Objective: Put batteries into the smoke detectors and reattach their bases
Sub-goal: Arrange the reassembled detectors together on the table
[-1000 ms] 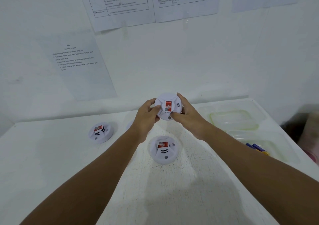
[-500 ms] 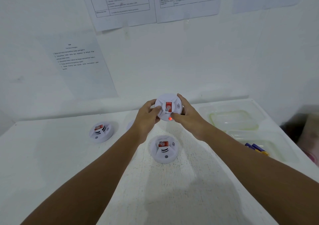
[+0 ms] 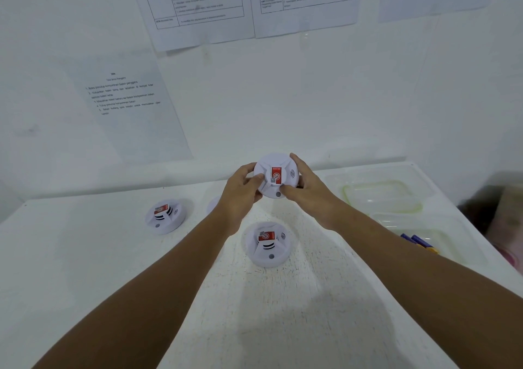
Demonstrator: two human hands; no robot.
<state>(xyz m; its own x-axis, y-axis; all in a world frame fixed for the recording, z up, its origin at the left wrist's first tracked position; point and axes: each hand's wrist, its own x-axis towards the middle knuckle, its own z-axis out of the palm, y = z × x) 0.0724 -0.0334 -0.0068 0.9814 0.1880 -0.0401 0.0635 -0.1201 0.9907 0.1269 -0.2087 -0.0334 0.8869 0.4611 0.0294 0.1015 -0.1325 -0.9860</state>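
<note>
Currently the held smoke detector [image 3: 276,176] is raised above the white table [image 3: 85,269], face toward the camera, red label upright, small round button near its lower edge. Left hand [image 3: 240,196] grips its left rim, thumb on the face. Right hand [image 3: 305,190] grips the right rim, thumb tip by the button. Both hands are closed around the unit; nothing else is held.

Judgement: the base looks to be on already, so the step in hand is either the final seating twist or a button check. Cannot tell from this view whether the base is fully locked, since the back is hidden.

On the table just below the hands sits a second detector [image 3: 268,244], face up. A third detector [image 3: 165,216] lies well to the left. A small white round piece [image 3: 212,203] shows beside the left wrist, mostly hidden; possibly a loose base.

To the right: a clear lid [image 3: 382,196], and nearer, a clear tray [image 3: 441,244] holding batteries [image 3: 418,242].

Next move, as I judge it: set this unit down, then check whether the other two need batteries and bases.
</note>
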